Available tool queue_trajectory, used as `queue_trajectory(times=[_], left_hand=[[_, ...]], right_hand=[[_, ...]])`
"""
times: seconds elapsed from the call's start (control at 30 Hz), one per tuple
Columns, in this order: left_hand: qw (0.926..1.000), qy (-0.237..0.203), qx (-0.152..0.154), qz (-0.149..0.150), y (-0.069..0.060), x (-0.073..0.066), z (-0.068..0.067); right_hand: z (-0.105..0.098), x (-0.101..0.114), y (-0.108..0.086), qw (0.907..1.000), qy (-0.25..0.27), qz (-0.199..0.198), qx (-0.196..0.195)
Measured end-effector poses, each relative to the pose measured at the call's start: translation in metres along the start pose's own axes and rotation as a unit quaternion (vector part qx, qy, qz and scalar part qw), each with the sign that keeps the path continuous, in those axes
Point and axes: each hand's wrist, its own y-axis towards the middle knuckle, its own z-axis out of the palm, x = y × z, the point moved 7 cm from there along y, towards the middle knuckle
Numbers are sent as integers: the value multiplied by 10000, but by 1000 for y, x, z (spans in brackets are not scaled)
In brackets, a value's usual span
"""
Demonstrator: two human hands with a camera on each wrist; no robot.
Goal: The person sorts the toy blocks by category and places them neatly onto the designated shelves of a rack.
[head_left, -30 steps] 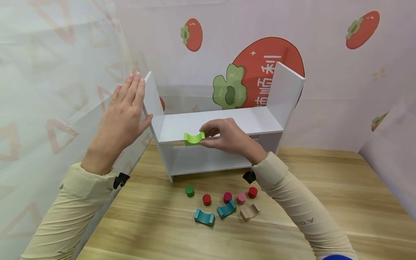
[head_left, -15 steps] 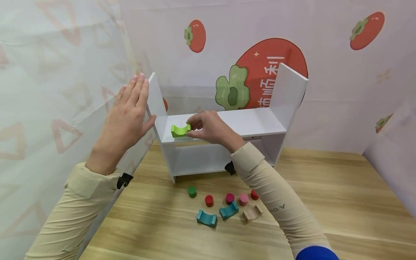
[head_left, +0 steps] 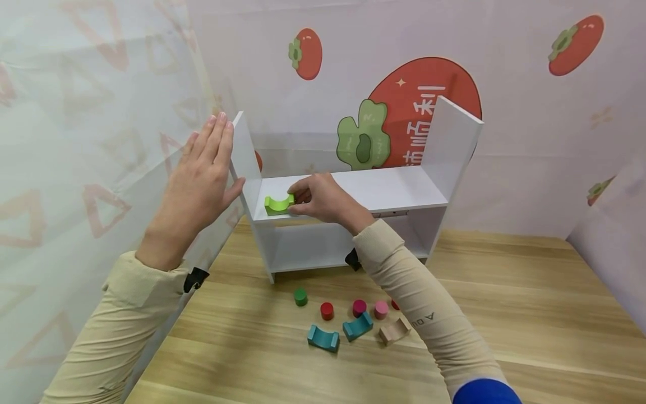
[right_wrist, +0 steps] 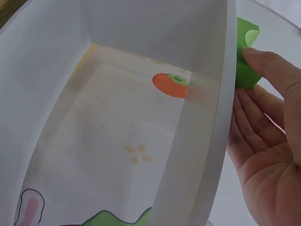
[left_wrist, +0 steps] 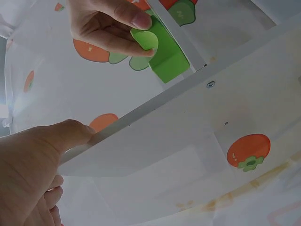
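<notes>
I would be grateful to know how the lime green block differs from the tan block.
The lime green block is bright, the tan block pale. The lime green block is at the upper shelf; the tan block lies on the table. The right hand pinches the lime green block; no hand touches the tan block. Both have a curved hollow.

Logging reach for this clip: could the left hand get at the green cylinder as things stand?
Probably yes: the green cylinder stands in front of the shelf, nothing over it, though the left hand must leave the side panel.
</notes>
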Motion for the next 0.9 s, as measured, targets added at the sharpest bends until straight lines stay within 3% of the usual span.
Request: queue_trajectory(times=[0.43,0.63,0.9], left_hand=[[10000,-30,-33,10,-3,0,0],[9999,-30,-126,62,-2,-1,-2],[9999,-42,-132,80,-1,-2,-3]], right_hand=[[-6,10,-6,9988,-480,-137,-2],[-22,20,-21,9967,-747,-291,-139],[-23,21,-54,9946,-956,-327,227]])
